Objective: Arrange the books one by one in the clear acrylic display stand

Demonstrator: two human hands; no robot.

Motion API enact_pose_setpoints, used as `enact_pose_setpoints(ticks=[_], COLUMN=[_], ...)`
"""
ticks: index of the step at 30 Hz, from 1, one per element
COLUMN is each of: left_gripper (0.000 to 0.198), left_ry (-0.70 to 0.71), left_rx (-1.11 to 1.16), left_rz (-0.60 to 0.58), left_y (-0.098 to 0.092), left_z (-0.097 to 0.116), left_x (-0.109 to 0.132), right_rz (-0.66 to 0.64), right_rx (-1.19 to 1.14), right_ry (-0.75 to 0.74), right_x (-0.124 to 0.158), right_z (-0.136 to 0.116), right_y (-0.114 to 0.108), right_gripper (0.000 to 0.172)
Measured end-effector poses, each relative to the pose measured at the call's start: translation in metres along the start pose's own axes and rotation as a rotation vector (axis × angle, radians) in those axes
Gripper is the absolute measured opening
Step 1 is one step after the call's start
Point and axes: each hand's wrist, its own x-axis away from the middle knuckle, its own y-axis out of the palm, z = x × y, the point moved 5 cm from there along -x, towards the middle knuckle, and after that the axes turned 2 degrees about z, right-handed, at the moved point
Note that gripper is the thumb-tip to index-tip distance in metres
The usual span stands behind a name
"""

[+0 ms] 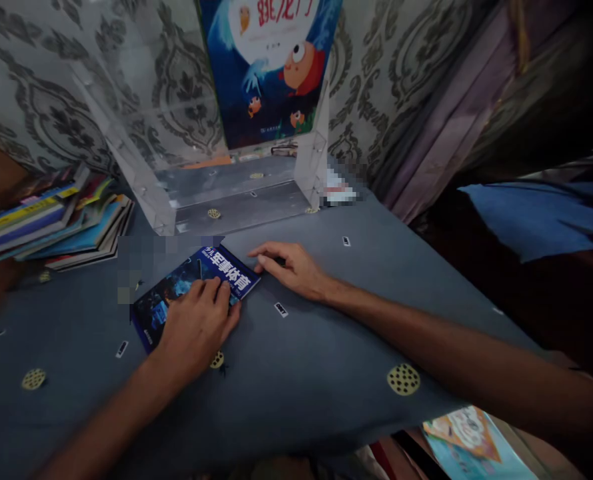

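A dark blue book [186, 293] with white Chinese characters on its cover lies closed and slanted on the cloth-covered table. My left hand [196, 317] is on the cover, its fingers close together and slightly bent, with the thumb along the book's near edge. What the thumb tip presses on is partly hidden. Just off the book's right corner, my right hand [291, 270] hovers low or rests over the cloth. Its index finger is stretched out and the thumb is a little apart, with nothing seen between them.
A clear acrylic stand [311, 163] stands behind the book; a tall picture book [276, 87] with orange fish is upright at it. Stacked books [71, 220] lie at left. The table [326, 373] ends at a near edge, with a light blue book [471, 443] below.
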Motion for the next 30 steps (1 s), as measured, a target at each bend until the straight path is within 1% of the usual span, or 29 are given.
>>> enact_pose_setpoints(ticks=[3, 6, 9, 11, 14, 16, 18, 19, 21, 24, 26, 28, 30], left_gripper=[0.026, 0.029, 0.030, 0.029, 0.027, 0.028, 0.030, 0.031, 0.031, 0.031, 0.035, 0.039, 0.039], left_ry=[0.044, 0.069, 0.064, 0.050, 0.024, 0.020, 0.031, 0.038, 0.016, -0.127, -0.237, -0.299, -0.313], left_rx=[-0.010, -0.002, 0.012, 0.018, 0.010, 0.007, 0.030, 0.061, 0.133, 0.163, 0.155, 0.158, 0.153], left_rz=[0.128, 0.185, 0.188, 0.191, 0.170, 0.134, 0.083, 0.047, -0.022, -0.083, -0.123, -0.159, -0.157], left_y=[-0.004, -0.006, -0.006, -0.006, -0.003, -0.002, 0.001, 0.002, 0.005, 0.010, 0.014, 0.017, 0.016], left_z=[-0.002, -0.004, -0.004, -0.003, 0.000, 0.002, -0.002, -0.007, -0.024, -0.061, -0.082, -0.091, -0.090], left_x=[0.001, 0.000, -0.001, -0.001, 0.001, 0.002, 0.002, 0.002, 0.004, 0.015, 0.027, 0.039, 0.048], right_rz=[0.031, 0.071, 0.114, 0.121, 0.110, 0.095, 0.040, 0.001, -0.063, -0.083, -0.105, -0.138, -0.155], right_rx=[-0.016, -0.022, 0.030, 0.101, 0.229, 0.297, 0.335, 0.350, 0.390, 0.469, 0.518, 0.551, 0.559], right_ry=[-0.017, -0.064, -0.204, -0.307, -0.427, -0.476, -0.504, -0.511, -0.515, -0.484, -0.447, -0.409, -0.386], right_x=[0.002, 0.004, 0.008, 0.012, 0.016, 0.019, 0.021, 0.022, 0.025, 0.028, 0.028, 0.025, 0.016], right_z=[0.000, -0.003, -0.012, -0.019, -0.028, -0.031, -0.030, -0.030, -0.028, -0.027, -0.026, -0.025, -0.022], right_y=[-0.002, -0.004, -0.006, -0.005, 0.000, 0.004, 0.011, 0.015, 0.021, 0.026, 0.029, 0.031, 0.031], right_gripper=[0.026, 0.025, 0.024, 0.024, 0.023, 0.022, 0.021, 0.020, 0.020, 0.023, 0.024, 0.024, 0.025])
